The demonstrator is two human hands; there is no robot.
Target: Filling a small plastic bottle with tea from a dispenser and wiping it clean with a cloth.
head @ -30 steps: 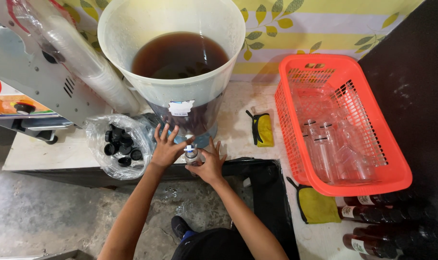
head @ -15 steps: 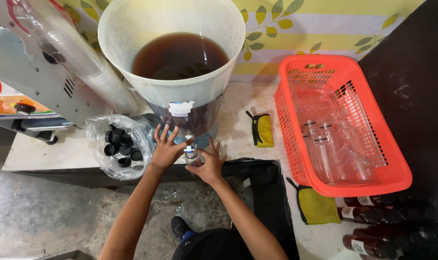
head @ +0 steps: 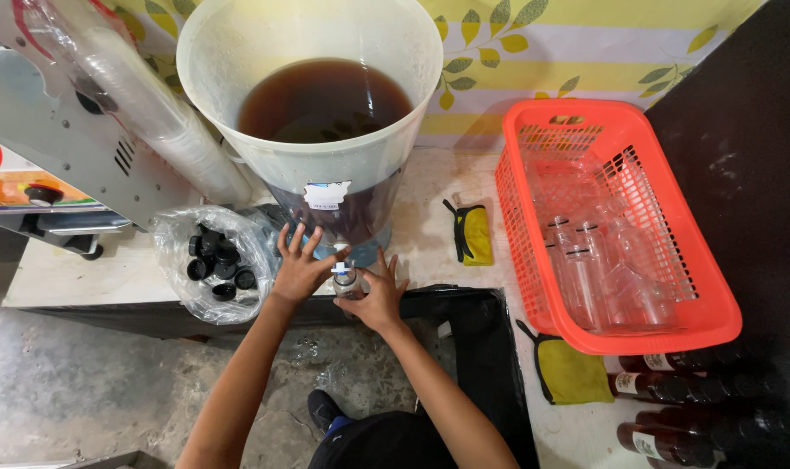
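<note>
Small clear bottle (head: 346, 282) under the bucket dispenser (head: 312, 130) tap, at counter (head: 82, 274) edge. Right hand (head: 379, 295) wrapped around bottle; left hand (head: 301, 265) fingers spread at tap, just left of bottle.

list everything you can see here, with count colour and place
bucket: one, white, holds dark brown liquid, back centre of the counter
small bottle: one, clear, at the bucket's base
bag of caps: one clear bag, black caps, left of the hands
basket: one, orange-red, right, holds empty clear bottles
filled bottles: several, dark, lying below the basket
cloths: two, yellow, one beside the bucket, one by the basket's near corner
machine: one, grey, far left
stack of cups: one, clear, in plastic, leaning on the machine
left hand: at the bucket's tap
right hand: holds the small bottle
</note>
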